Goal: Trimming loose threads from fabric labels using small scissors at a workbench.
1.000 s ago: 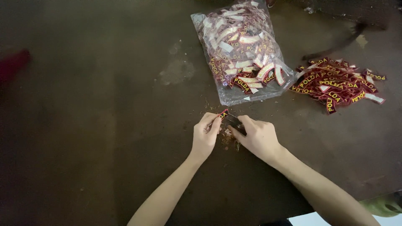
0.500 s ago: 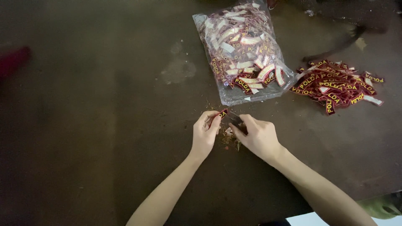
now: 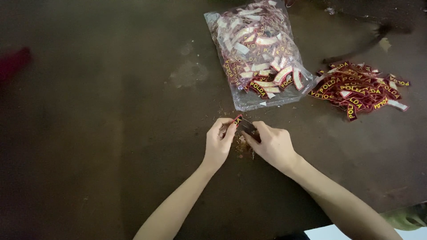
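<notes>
The left hand [image 3: 219, 141] pinches a small red patch [image 3: 237, 120] above the tabletop [image 3: 111, 133], steadying it while the right hand [image 3: 272, 144] grips a dark tool [image 3: 247, 126] against its edge, over a scatter of trimmings [image 3: 243, 149].

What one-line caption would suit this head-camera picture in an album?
Left hand pinches a small red patch, right hand beside it, near a clear bag.

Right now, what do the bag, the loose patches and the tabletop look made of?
The bag looks like thin clear plastic film: glossy, crinkled, contents showing through. The loose patches look like embroidered cloth, dark red with yellow stitching and pale backing. The tabletop is dark, matte and stained; wood or laminate, I cannot tell. The left hand pinches one patch.
</notes>
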